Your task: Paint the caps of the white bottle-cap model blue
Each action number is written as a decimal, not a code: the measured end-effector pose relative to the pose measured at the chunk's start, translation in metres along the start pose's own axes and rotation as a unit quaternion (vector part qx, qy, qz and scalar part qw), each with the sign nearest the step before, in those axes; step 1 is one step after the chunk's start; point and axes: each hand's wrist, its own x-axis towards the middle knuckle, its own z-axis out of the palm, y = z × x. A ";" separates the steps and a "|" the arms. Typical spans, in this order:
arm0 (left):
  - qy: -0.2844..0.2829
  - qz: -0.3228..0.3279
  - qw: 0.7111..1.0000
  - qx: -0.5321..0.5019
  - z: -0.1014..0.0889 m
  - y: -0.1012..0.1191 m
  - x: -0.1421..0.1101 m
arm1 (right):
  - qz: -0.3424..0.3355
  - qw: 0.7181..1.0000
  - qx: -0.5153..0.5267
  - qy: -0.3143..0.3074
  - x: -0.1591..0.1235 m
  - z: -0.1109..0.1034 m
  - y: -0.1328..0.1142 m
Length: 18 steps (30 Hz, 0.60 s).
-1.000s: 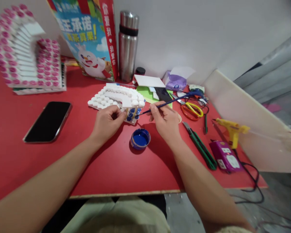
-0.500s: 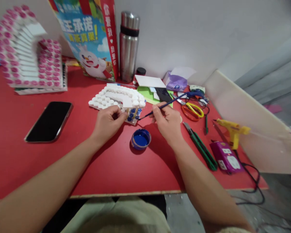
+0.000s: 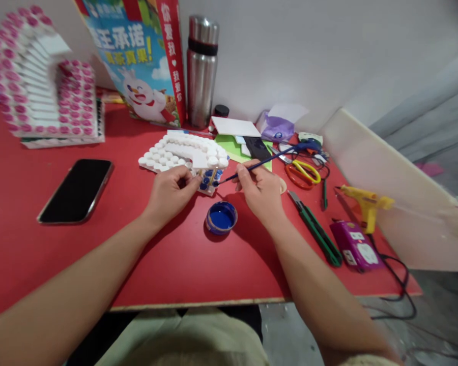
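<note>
My right hand (image 3: 260, 190) pinches a dark blue paintbrush (image 3: 265, 160), its tip touching the blue-painted discs at the near end of a white model (image 3: 183, 152). Rows of round white pieces cover most of this model, which lies on the red table. With closed fingers, my left hand (image 3: 174, 192) grips the model's near edge, beside the blue discs. A small open pot of blue paint (image 3: 221, 218) stands just in front of the model, between my forearms.
A phone (image 3: 76, 190) lies left. Behind stand a pink-dotted model (image 3: 30, 86), a printed bag (image 3: 137, 66) and a steel flask (image 3: 201, 76). At right lie scissors (image 3: 303, 174), a green utility knife (image 3: 316, 231), a yellow glue gun (image 3: 367, 206) and a purple box (image 3: 356, 245) with a cable.
The brush tip has shifted slightly up and left onto a disc at the model's near end. My left hand keeps its place on the model.
</note>
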 end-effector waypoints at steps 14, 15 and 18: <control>-0.016 0.004 1.000 -0.008 0.000 0.001 -0.001 | 0.016 1.000 0.020 0.009 0.000 0.000 0.001; -0.018 0.003 1.000 -0.007 0.000 0.001 -0.001 | 0.016 1.000 0.022 0.010 0.000 0.000 0.001; -0.024 0.001 1.000 -0.003 0.000 0.000 -0.001 | 0.011 1.000 0.008 0.003 0.001 0.000 0.001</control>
